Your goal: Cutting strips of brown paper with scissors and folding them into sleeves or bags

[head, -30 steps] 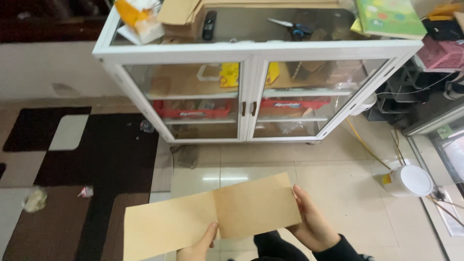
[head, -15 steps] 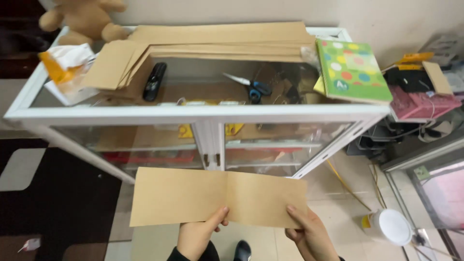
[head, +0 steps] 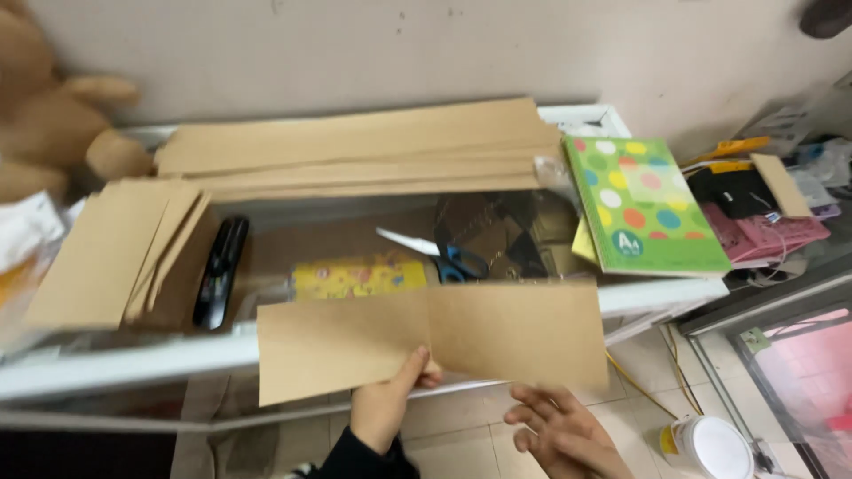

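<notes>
My left hand (head: 388, 404) grips the lower edge of a long brown cardboard sheet (head: 426, 341) with a crease down its middle, holding it up in front of the glass-topped cabinet (head: 124, 359). My right hand (head: 564, 435) hangs just below the sheet's right half, fingers spread, touching nothing. On the cabinet top lie a stack of long brown cardboard strips (head: 355, 151) at the back and a fanned pile of shorter brown sheets (head: 106, 248) at the left. Blue-handled scissors (head: 439, 255) lie on the glass right behind the held sheet.
A black stapler (head: 220, 270) lies beside the left pile. A green dotted notebook (head: 643, 204) sits at the cabinet's right end. A brown plush toy (head: 53, 124) sits at the far left. Pink and black items (head: 763, 222) crowd a right shelf. A white tub (head: 710, 448) stands on the floor.
The view has risen from the cabinet front to its top. My right hand has let go of the sheet and dropped below it; my left hand still holds it.
</notes>
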